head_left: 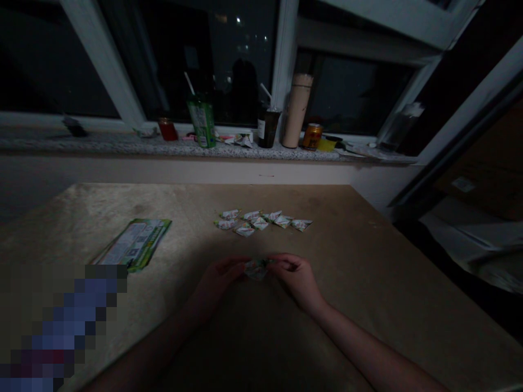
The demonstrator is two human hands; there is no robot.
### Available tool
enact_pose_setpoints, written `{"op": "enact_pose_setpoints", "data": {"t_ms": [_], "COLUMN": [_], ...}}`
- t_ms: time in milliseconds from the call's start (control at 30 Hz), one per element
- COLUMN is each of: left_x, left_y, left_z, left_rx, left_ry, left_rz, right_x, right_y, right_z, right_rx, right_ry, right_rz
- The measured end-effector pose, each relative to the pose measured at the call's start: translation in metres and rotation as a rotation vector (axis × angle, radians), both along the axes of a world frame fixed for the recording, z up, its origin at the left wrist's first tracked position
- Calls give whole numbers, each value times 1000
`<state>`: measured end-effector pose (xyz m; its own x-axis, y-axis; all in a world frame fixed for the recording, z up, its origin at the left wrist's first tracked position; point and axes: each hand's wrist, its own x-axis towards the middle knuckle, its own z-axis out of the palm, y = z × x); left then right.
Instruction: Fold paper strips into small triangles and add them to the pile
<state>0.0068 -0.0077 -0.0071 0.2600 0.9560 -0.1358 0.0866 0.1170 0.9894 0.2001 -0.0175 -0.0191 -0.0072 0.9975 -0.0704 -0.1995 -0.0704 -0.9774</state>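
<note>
Both hands meet over the middle of the table, pinching a small crinkled wrapper [256,269] between them. My left hand [220,277] has its fingers closed on the wrapper's left end. On the other end, the thumb and fingers of my right hand [296,275] are pressed together. Whether anything is inside the wrapper is too dark to tell. Just beyond the hands, several small white-and-green wrapped packets [259,222] lie in a loose double row. Flat green-and-white printed packages [141,245] rest on the table to the left.
The brown table [368,283] ends at a wall below a granite windowsill [245,153]. Along the sill stand a red jar [167,129], a green cup [202,122], a dark cup with a straw [267,128], a tall pinkish bottle [297,111] and a gold can [312,136]. A pixelated area covers the lower left.
</note>
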Motion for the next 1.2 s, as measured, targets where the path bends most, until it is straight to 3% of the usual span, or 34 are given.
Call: {"op": "enact_pose_setpoints", "data": {"t_ms": [200,300,433,600,833,1200], "left_x": [4,6,6,1,-2,-16], "left_y": [-6,-9,-9,-6,-3,6], "left_z": [13,17,13,8,10,15], "left_rx": [67,69,90,138,161,276], "left_ry": [196,195,152,264,292,254], "left_rz": [124,133,148,259,300,381], "right_x": [0,0,0,0,-8,-40], "right_y": [1,1,2,2,7,49], "right_z": [-1,-1,2,5,2,15], "right_rx": [-4,3,21,32,40,163], "right_ry": [-8,-1,-15,-36,-29,-78], "right_rz": [-32,-42,-78,-82,-54,-105]}}
